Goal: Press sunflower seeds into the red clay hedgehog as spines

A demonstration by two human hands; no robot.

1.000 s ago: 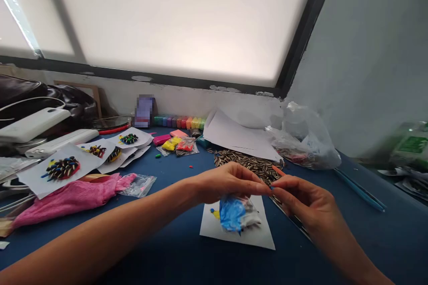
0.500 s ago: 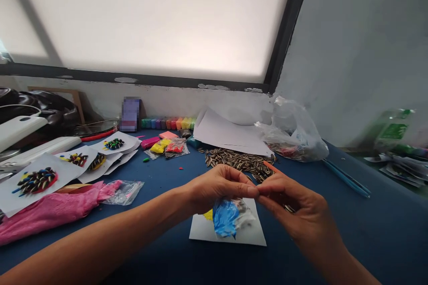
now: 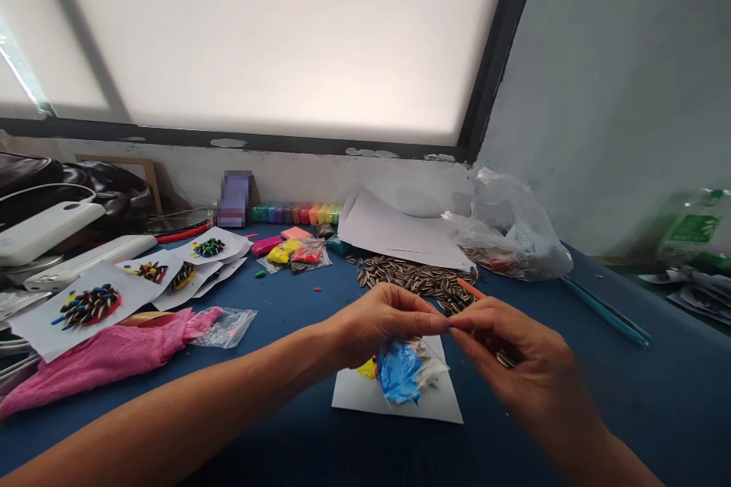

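Bright pale window (image 3: 274, 38), dark frame (image 3: 496, 53), grey wall (image 3: 617, 68), blue tabletop (image 3: 605, 365)

I'm seeing seeds (image 3: 405, 274) blocking right of centre, a plastic bag (image 3: 522, 243) bulging mid-right, and bare tabletop (image 3: 645, 403) leaving room lower right.
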